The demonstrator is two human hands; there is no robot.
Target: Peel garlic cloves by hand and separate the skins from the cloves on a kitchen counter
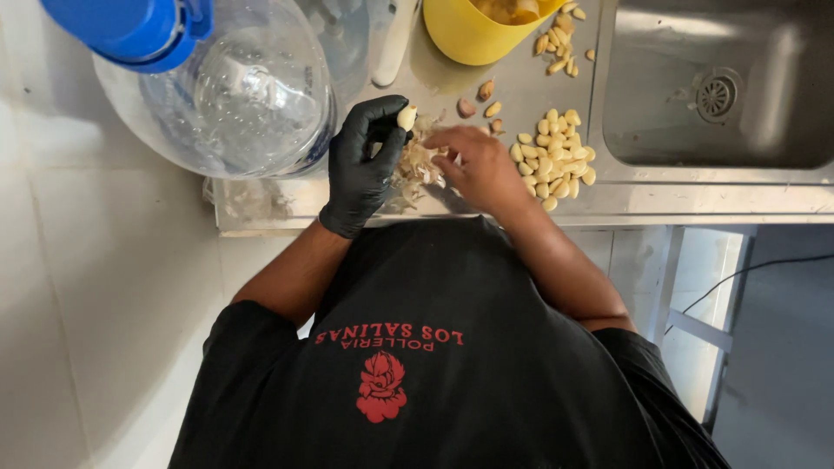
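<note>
Resting garlic clove between left hand fingertips

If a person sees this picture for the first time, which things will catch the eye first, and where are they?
The eye goes first to the left hand in a black glove at the centre of the steel counter, holding a peeled garlic clove in its fingers, with the bare right hand beside it over a heap of garlic skins. To the right lies a pile of peeled cloves. A big clear water bottle with a blue cap fills the upper left.
</note>
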